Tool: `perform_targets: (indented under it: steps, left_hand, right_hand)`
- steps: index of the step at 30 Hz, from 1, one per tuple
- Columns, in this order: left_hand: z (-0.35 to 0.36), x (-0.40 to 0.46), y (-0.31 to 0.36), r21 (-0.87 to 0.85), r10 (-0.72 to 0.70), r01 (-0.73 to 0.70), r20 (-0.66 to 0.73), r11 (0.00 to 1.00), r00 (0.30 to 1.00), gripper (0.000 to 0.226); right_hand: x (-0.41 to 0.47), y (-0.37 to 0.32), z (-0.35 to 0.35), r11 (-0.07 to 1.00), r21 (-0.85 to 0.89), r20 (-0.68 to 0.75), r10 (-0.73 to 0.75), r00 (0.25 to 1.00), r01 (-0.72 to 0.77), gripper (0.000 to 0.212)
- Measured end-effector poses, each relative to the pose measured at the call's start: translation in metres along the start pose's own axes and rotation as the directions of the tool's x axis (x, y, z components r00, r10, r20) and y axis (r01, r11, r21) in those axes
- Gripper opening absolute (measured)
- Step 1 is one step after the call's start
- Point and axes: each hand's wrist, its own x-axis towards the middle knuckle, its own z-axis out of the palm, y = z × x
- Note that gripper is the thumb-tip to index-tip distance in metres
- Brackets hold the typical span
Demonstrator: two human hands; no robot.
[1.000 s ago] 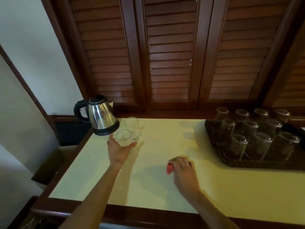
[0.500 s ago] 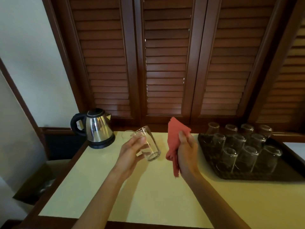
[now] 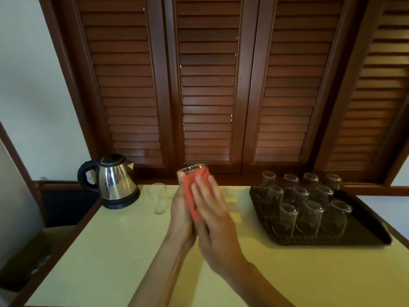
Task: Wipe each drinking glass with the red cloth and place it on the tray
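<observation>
Glass [image 3: 192,169] number who-knows is up off the desk [image 3: 124,251] between our hands right now: our left hand [image 3: 180,214] grips it from behind while our right hand [image 3: 210,209] presses the red cloth [image 3: 192,196] around it with fairly straight fingers. We'd say we're nearly done, since eleven glasses sit upside down on the tray [image 3: 365,218] and only one more glass [image 3: 158,198] waits by the kettle [image 3: 115,181]. It's clear, only its rim peeking above the cloth.
</observation>
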Motion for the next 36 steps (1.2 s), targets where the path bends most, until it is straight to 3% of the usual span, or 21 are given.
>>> perform_targets:
  steps: [2, 5, 6, 9, 10, 13, 14, 18, 22, 23, 25, 27, 30, 31, 34, 36]
  left_hand:
    - [0.001, 0.000, 0.006, 0.005, 0.001, -0.001, 0.005, 1.000, 1.000, 0.059]
    - [0.008, -0.011, -0.002, 0.136, 0.037, -0.045, 0.062, 0.990, 0.997, 0.060]
    - [0.009, -0.009, -0.002, 0.133, 0.044, -0.051, 0.057, 0.990, 0.997, 0.061]
    - [0.004, 0.006, 0.005, -0.037, 0.038, -0.039, -0.020, 0.999, 0.999, 0.065]
    - [0.005, 0.007, 0.005, -0.034, 0.036, -0.037, -0.017, 0.999, 0.999, 0.067]
    - [0.012, -0.009, -0.009, 0.117, 0.053, -0.056, 0.024, 0.992, 0.998, 0.059]
    - [0.014, -0.011, -0.011, 0.125, 0.045, -0.048, 0.023, 0.991, 0.999, 0.059]
    - [0.013, 0.000, 0.000, -0.015, 0.026, -0.026, -0.025, 1.000, 0.999, 0.062]
    - [0.019, -0.016, -0.010, 0.104, 0.040, -0.047, 0.069, 0.993, 0.997, 0.060]
    - [0.018, -0.015, -0.011, 0.085, 0.034, -0.040, 0.064, 0.996, 0.997, 0.060]
    - [0.013, -0.006, -0.007, -0.088, -0.003, 0.007, 0.052, 0.996, 0.999, 0.055]
    - [0.013, -0.002, -0.002, -0.177, -0.024, 0.036, 0.068, 0.984, 0.997, 0.052]
    - [0.017, -0.010, -0.012, -0.087, -0.031, 0.040, 0.100, 0.995, 0.995, 0.057]
    - [0.018, -0.011, -0.016, -0.057, -0.037, 0.042, 0.085, 0.997, 0.996, 0.057]
    - [0.012, -0.002, -0.011, -0.191, -0.070, 0.077, 0.043, 0.979, 0.997, 0.052]
    - [0.008, 0.002, -0.012, -0.250, -0.084, 0.088, 0.026, 0.964, 0.996, 0.048]
  right_hand:
    - [-0.005, 0.005, -0.001, 1.000, -0.007, -0.023, -0.023, 0.999, 0.023, 0.050]
    - [0.023, 0.013, -0.017, 0.939, 0.248, -0.147, 0.279, 0.949, -0.238, 0.050]
    - [0.024, 0.007, -0.018, 0.933, 0.268, -0.137, 0.285, 0.949, -0.242, 0.050]
    - [-0.002, -0.010, -0.001, 0.992, 0.104, -0.028, 0.075, 0.997, -0.072, 0.052]
    - [-0.005, -0.007, 0.000, 0.991, 0.111, -0.029, 0.084, 0.996, -0.080, 0.051]
    - [0.021, 0.011, -0.016, 0.850, 0.397, -0.078, 0.406, 0.910, -0.345, 0.047]
    - [0.026, 0.010, -0.020, 0.832, 0.424, -0.067, 0.422, 0.904, -0.357, 0.045]
    - [0.005, -0.011, -0.007, 0.961, 0.230, -0.056, 0.170, 0.984, -0.153, 0.050]
    - [0.029, 0.014, -0.025, 0.891, 0.354, -0.097, 0.339, 0.936, -0.286, 0.052]
    - [0.028, 0.010, -0.028, 0.920, 0.307, -0.113, 0.289, 0.950, -0.244, 0.051]
    - [0.013, 0.000, -0.020, 0.990, 0.136, -0.069, 0.039, 0.997, -0.030, 0.048]
    - [0.003, 0.004, -0.016, 0.987, 0.123, -0.050, -0.094, 0.994, 0.099, 0.043]
    - [0.030, 0.017, -0.031, 0.964, 0.257, -0.214, 0.127, 0.969, -0.069, 0.034]
    - [0.036, 0.015, -0.035, 0.970, 0.232, -0.245, 0.134, 0.960, -0.076, 0.032]
    - [0.016, 0.013, -0.029, 0.997, 0.052, -0.163, -0.045, 0.986, 0.054, 0.038]
    - [-0.007, 0.015, -0.022, 0.996, 0.022, -0.078, -0.088, 0.993, 0.090, 0.045]
